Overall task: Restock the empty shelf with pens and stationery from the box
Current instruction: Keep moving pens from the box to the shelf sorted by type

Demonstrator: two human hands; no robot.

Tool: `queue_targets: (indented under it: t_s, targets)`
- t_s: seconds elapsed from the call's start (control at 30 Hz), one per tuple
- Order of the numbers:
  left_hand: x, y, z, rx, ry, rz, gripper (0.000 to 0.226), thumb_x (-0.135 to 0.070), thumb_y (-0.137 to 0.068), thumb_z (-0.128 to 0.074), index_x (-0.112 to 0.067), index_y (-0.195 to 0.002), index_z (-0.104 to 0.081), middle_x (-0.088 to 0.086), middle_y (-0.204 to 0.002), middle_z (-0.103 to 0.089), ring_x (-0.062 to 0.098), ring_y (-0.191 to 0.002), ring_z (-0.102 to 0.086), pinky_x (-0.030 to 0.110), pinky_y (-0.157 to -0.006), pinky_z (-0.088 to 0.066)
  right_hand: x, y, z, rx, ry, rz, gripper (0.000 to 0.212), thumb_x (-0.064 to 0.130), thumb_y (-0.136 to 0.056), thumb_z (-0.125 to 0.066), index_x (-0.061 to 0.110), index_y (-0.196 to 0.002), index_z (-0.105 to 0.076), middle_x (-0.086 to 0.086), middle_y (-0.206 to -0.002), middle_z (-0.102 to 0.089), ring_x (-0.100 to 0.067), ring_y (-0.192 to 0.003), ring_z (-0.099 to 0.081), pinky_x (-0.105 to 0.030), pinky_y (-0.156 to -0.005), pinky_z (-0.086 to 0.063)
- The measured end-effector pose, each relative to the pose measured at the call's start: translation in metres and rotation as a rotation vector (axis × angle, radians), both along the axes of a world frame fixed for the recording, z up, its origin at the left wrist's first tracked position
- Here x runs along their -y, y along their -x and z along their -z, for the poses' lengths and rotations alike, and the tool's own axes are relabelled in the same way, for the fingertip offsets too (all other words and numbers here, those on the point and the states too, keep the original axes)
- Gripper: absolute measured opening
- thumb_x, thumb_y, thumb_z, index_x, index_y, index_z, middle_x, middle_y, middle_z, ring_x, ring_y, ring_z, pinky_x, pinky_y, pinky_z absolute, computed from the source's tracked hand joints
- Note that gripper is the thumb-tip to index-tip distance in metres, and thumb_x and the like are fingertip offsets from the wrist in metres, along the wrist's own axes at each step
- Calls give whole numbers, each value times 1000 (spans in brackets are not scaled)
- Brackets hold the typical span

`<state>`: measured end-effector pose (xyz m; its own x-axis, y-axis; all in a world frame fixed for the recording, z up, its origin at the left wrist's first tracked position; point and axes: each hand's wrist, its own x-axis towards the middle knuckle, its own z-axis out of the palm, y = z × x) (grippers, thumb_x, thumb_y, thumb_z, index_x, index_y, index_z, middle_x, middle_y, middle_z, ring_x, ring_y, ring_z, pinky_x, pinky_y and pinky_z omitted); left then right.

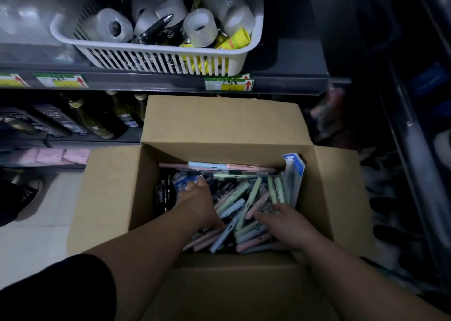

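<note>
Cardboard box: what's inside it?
Heaped pastel pens, a blue-and-white packet, plus the left hand and right hand. Whatever lies beneath the heap is covered.

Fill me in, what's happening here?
A person has both hands down in an open cardboard box of pastel pens in front of a shelf. The left hand reaches toward the far side, and the right hand lies on the nearer pens. Nothing is lifted out yet. Above, a white basket on the shelf holds tape rolls.
</note>
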<state>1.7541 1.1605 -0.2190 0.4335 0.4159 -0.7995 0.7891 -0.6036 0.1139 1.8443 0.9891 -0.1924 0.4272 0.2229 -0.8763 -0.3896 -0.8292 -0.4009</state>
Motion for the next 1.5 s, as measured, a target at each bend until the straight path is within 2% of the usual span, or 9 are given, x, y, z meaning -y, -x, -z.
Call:
queue_targets:
  t_s: [0.07, 0.2, 0.4, 0.57, 0.77, 0.97, 1.17, 1.33, 1.5]
  targets:
    - [1, 0, 4, 18, -24, 40, 127, -55, -59, -82, -6, -149, -6, 17, -147, -27, 38, -135, -29, 44, -107, -37, -2, 2, 1, -47, -26, 78, 18, 33, -90, -64, 32, -84, -47, 1, -97, -56, -19, -90, -61, -34, -73, -57]
    - [8, 8, 11, 119, 6, 81, 79, -49, -66, -77, -9, -124, -40, 9, -122, -52, 26, -111, -51, 32, -80, -45, -2, 10, 3, -98, -15, 142, 38, 33, -89, -63, 18, -120, -48, -4, -105, -53, -21, -89, -59, -32, -70, -57]
    - [-2, 19, 2, 184, 12, 92, 49, -44, -68, -75, -19, -92, -40, -4, -83, -45, 15, -78, -45, 27, -56, -35, -1, 8, 4, -95, 14, 273, 11, 26, -91, -59, 18, -84, -60, -13, -86, -55, -24, -81, -58, -38, -76, -54]
    - [-20, 32, -11, 251, 57, -38, 53, -44, -67, -79, -20, -98, -42, -2, -92, -51, 16, -85, -51, 27, -62, -43, -17, 3, 13, -45, 74, 262, 39, 46, -89, -60, 11, -107, -57, -10, -75, -67, -21, -76, -63, -32, -64, -55]
    - [-34, 43, -24, 354, 150, -230, 26, -24, -78, -71, -14, -97, -57, 5, -95, -64, 21, -89, -61, 30, -75, -50, -48, 0, 27, 60, 145, -30, 44, 26, -82, -68, -7, -109, -60, -11, -79, -73, -25, -80, -68, -36, -70, -57]
    - [-37, 40, -17, 307, 114, -209, 43, -25, -84, -66, -11, -121, -50, 9, -113, -61, 25, -105, -58, 28, -81, -47, -61, 1, 38, 118, 140, 45, 40, 39, -78, -70, 4, -99, -69, -12, -97, -72, -24, -85, -65, -41, -84, -56]
    - [-20, 31, 0, 193, 67, -39, 62, -44, -81, -67, -14, -130, -43, 11, -131, -46, 25, -111, -53, 28, -85, -45, -74, -8, 56, 160, 189, 138, 81, 67, -73, -60, -1, -117, -60, -17, -111, -68, -25, -101, -63, -39, -93, -51]
    - [-12, 27, 9, 177, -17, 32, 70, -48, -76, -72, -13, -129, -42, 13, -136, -29, 25, -102, -56, 29, -87, -44, -74, 0, 58, 209, 156, 188, 106, 23, -66, -73, 2, -146, -8, -16, -109, -67, -29, -89, -68, -43, -79, -59]
    - [-16, 23, 8, 154, -35, 79, 56, -44, -74, -73, -8, -113, -56, 13, -125, -41, 23, -102, -54, 26, -81, -45, -64, -4, 49, 104, 97, 242, 106, 8, -79, -71, 11, -152, 5, -8, -112, -44, -16, -68, -45, -24, -48, -42]
